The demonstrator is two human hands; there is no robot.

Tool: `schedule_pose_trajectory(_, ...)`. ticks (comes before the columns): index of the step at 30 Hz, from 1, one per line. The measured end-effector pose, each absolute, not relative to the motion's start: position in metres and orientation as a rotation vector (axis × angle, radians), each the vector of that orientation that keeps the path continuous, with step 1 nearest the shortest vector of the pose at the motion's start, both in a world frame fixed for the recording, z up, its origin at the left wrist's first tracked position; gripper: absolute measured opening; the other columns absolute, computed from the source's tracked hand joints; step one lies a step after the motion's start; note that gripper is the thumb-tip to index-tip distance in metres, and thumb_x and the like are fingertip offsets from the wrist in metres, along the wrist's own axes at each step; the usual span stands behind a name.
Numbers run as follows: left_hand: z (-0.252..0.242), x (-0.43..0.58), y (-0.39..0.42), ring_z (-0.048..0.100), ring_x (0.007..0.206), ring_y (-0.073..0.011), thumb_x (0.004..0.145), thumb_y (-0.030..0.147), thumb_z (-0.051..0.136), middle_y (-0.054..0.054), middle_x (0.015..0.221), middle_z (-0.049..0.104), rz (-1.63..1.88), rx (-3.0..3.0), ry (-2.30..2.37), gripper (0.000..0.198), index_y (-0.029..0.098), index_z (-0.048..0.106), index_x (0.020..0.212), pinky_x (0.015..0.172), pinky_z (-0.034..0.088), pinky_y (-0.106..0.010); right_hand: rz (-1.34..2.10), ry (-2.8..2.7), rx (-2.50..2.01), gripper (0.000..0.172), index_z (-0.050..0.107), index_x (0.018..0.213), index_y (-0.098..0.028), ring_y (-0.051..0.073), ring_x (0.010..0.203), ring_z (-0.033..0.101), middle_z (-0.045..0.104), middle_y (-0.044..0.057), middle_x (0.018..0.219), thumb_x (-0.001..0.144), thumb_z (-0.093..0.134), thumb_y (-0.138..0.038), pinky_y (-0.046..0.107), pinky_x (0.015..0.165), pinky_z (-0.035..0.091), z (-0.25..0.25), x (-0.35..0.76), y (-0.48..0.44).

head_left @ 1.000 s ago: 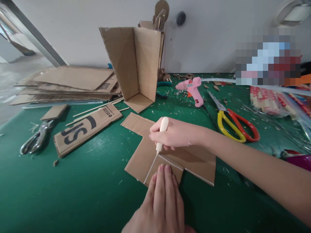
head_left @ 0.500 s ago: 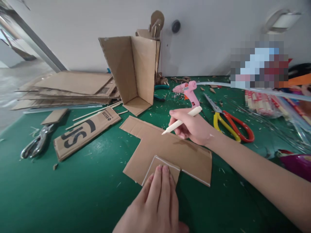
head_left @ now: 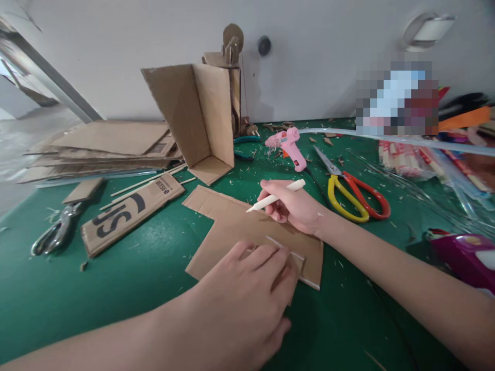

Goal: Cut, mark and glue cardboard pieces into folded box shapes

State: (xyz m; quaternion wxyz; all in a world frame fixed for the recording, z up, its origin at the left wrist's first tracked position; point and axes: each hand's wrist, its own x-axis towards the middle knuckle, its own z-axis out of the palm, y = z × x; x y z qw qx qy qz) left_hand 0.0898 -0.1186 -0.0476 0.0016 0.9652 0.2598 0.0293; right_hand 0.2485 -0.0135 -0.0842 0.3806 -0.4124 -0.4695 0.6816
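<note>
My right hand (head_left: 288, 206) is closed round a cream-white marker pen (head_left: 278, 196), its tip pointing left just over a flat cardboard sheet (head_left: 232, 221). That sheet lies on the green table with a notch cut at its left. My left hand (head_left: 247, 293) reaches across the sheet's near edge, its fingers bent over a smaller cardboard piece (head_left: 297, 262) with a pale edge. The fingers hold this piece against the sheet's right half; most of it is hidden under them. Beyond my right hand lie a pink glue gun (head_left: 288, 144) and scissors (head_left: 344, 188) with yellow and red handles.
A folded cardboard stand (head_left: 212, 113) rises at the back, beside stacked cardboard sheets (head_left: 112, 138). At left are a printed cardboard strip (head_left: 131, 214), thin wooden sticks and a metal-handled tool (head_left: 58, 232). A purple object (head_left: 460, 257) lies at right, below bagged sticks (head_left: 402, 157).
My left hand has changed from lying flat on the small cardboard piece to bent fingers over it, and the piece has shifted right along the sheet. The view has turned slightly right.
</note>
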Motion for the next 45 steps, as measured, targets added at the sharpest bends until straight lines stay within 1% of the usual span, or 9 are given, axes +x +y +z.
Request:
schedule_pose_trajectory(3, -0.051, 0.101, -0.102, 0.051, 0.117, -0.022, 0.094, 0.033, 0.041, -0.01, 0.123, 0.059, 0.086, 2.99, 0.745, 0.037, 0.018, 0.054, 0.124, 0.096, 0.038, -0.036, 1.79, -1.101, -0.99, 0.035, 0.059, 0.062, -0.015, 0.004, 0.035, 0.041, 0.052, -0.003, 0.045, 0.084, 0.058, -0.043, 0.015, 0.034, 0.027, -0.08, 0.254, -0.011)
schedule_pose_trajectory(8, -0.056, 0.114, -0.084, 0.046, 0.119, -0.0227, 0.091, 0.031, 0.048, -0.007, 0.122, 0.057, 0.143, 2.923, 0.743, 0.029, 0.02, 0.057, 0.116, 0.099, 0.037, -0.039, 1.79, -1.001, -0.977, 0.035, 0.059, 0.062, -0.016, 0.005, 0.038, 0.041, 0.052, -0.002, 0.045, 0.083, 0.059, -0.044, 0.017, 0.035, 0.028, -0.075, 0.262, -0.006)
schedule_pose_trajectory(15, -0.058, 0.118, -0.087, 0.043, 0.12, -0.0261, 0.089, 0.033, 0.051, -0.007, 0.123, 0.055, 0.144, 2.878, 0.76, 0.031, 0.019, 0.058, 0.116, 0.103, 0.035, -0.044, 1.801, -1.104, -1.03, 0.037, 0.059, 0.063, -0.015, 0.005, 0.037, 0.042, 0.051, -0.002, 0.046, 0.087, 0.054, -0.042, 0.015, 0.035, 0.029, -0.082, 0.255, -0.009)
schedule_pose_trajectory(25, -0.059, 0.121, -0.085, 0.044, 0.121, -0.0246, 0.087, 0.032, 0.056, -0.008, 0.123, 0.056, 0.149, 2.873, 0.691, 0.032, 0.018, 0.06, 0.116, 0.101, 0.041, -0.039, 1.767, -1.151, -1.016, 0.036, 0.059, 0.063, -0.015, 0.005, 0.036, 0.042, 0.053, -0.002, 0.046, 0.085, 0.055, -0.043, 0.015, 0.034, 0.026, -0.084, 0.255, -0.011)
schedule_pose_trajectory(31, -0.062, 0.122, -0.086, 0.045, 0.122, -0.0245, 0.09, 0.032, 0.053, -0.006, 0.129, 0.054, 0.17, 2.893, 0.682, 0.035, 0.018, 0.058, 0.122, 0.104, 0.039, -0.039, 1.776, -1.127, -1.001, 0.035, 0.059, 0.064, -0.015, 0.005, 0.036, 0.041, 0.053, -0.002, 0.047, 0.084, 0.058, -0.043, 0.016, 0.034, 0.025, -0.084, 0.255, -0.011)
schedule_pose_trajectory(37, -0.066, 0.122, -0.089, 0.045, 0.123, -0.0257, 0.092, 0.035, 0.05, -0.008, 0.129, 0.056, 0.193, 2.916, 0.688, 0.038, 0.015, 0.056, 0.124, 0.099, 0.045, -0.037, 1.817, -1.017, -0.965, 0.036, 0.059, 0.063, -0.015, 0.005, 0.038, 0.041, 0.052, -0.003, 0.046, 0.082, 0.06, -0.046, 0.017, 0.036, 0.026, -0.084, 0.257, -0.01)
schedule_pose_trajectory(40, -0.07, 0.121, -0.09, 0.046, 0.124, -0.0235, 0.094, 0.034, 0.045, -0.006, 0.129, 0.058, 0.221, 2.939, 0.686, 0.037, 0.014, 0.056, 0.123, 0.101, 0.044, -0.035, 1.842, -0.997, -0.97, 0.036, 0.059, 0.065, -0.016, 0.006, 0.04, 0.043, 0.052, -0.003, 0.048, 0.081, 0.061, -0.048, 0.017, 0.038, 0.028, -0.079, 0.262, -0.008)
schedule_pose_trajectory(43, -0.075, 0.12, -0.093, 0.047, 0.125, -0.0217, 0.096, 0.034, 0.041, -0.005, 0.129, 0.059, 0.247, 3.0, 0.701, 0.037, 0.013, 0.056, 0.123, 0.103, 0.043, -0.033, 1.751, -1.155, -0.991, 0.038, 0.058, 0.068, -0.017, 0.008, 0.04, 0.046, 0.053, -0.002, 0.049, 0.085, 0.054, -0.051, 0.019, 0.038, 0.031, -0.063, 0.272, -0.007)
schedule_pose_trajectory(45, -0.078, 0.12, -0.096, 0.048, 0.125, -0.022, 0.096, 0.031, 0.041, -0.007, 0.128, 0.06, 0.282, 3.091, 0.718, 0.037, 0.011, 0.056, 0.123, 0.104, 0.041, -0.032, 1.569, -1.41, -1.056, 0.04, 0.058, 0.071, -0.017, 0.01, 0.042, 0.051, 0.056, 0.0, 0.053, 0.09, 0.047, -0.05, 0.02, 0.038, 0.034, -0.048, 0.28, -0.01)
